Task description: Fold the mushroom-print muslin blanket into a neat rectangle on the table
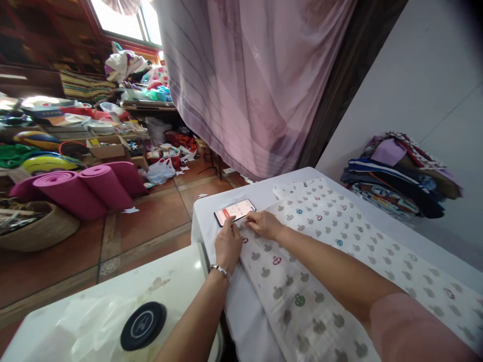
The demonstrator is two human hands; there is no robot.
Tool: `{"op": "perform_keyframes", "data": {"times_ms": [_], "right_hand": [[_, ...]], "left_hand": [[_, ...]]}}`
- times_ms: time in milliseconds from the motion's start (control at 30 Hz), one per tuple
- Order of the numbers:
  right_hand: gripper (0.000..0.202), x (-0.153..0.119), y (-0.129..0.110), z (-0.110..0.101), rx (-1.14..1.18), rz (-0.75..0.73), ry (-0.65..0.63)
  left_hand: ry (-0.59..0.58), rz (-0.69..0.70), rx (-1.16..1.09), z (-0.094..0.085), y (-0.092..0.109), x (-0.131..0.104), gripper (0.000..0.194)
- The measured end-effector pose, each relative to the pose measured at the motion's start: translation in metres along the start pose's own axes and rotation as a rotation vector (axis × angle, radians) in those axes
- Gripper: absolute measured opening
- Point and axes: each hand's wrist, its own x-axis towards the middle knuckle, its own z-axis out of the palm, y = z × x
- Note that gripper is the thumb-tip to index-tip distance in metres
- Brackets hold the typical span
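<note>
A white muslin cloth (pixel 313 251) printed with grey, red, blue and green mushrooms lies spread lengthwise over a white-covered surface. At its far left corner, my left hand (pixel 227 246), with a bracelet on the wrist, pinches the edge; one finger overlaps the near edge of a phone (pixel 241 208). My right hand (pixel 264 224) is closed on the same short edge, a little to the right, fingertips pressed together. The phone lies face up just beyond both hands, its screen lit with a red button. My fingers hide the cloth's edge where they grip it.
At lower left stands a white tabletop (pixel 177 281) with a black round lid (pixel 143 326) and clear plastic (pixel 90 327). A pink curtain (pixel 256 90) hangs behind. Folded clothes (pixel 392 176) are stacked at right. Pink rolled mats (pixel 86 188), a basket (pixel 41 229) and clutter fill the left.
</note>
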Motion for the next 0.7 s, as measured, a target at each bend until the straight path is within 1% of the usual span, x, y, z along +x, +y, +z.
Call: {"op": "perform_keyframes", "data": {"times_ms": [67,133,233,333,433,567,700], "right_hand": [[0.009,0.001,-0.002,0.003,0.04,0.016,0.024],[0.009,0.003,-0.004,0.005,0.101,0.058,0.079],[0.009,0.007,-0.007,0.006,0.194,0.099,0.134],[0.008,0.009,-0.009,0.009,0.24,0.1,0.131],[0.006,0.009,-0.007,0.014,0.269,0.111,0.114],[0.006,0.005,-0.005,0.016,0.28,0.116,0.116],[0.006,0.004,-0.006,0.016,0.263,0.122,0.123]], "left_hand": [[0.006,0.005,-0.016,0.001,-0.001,0.0,0.032],[0.012,0.007,-0.039,0.002,-0.002,0.0,0.03],[-0.005,0.026,-0.093,0.002,-0.003,0.0,0.03],[-0.028,0.042,-0.143,0.002,-0.003,0.0,0.034],[-0.005,0.033,-0.168,0.003,-0.005,0.0,0.032],[0.006,0.019,-0.143,0.004,-0.008,0.002,0.034],[-0.003,-0.001,-0.153,0.002,-0.006,0.004,0.034]]}}
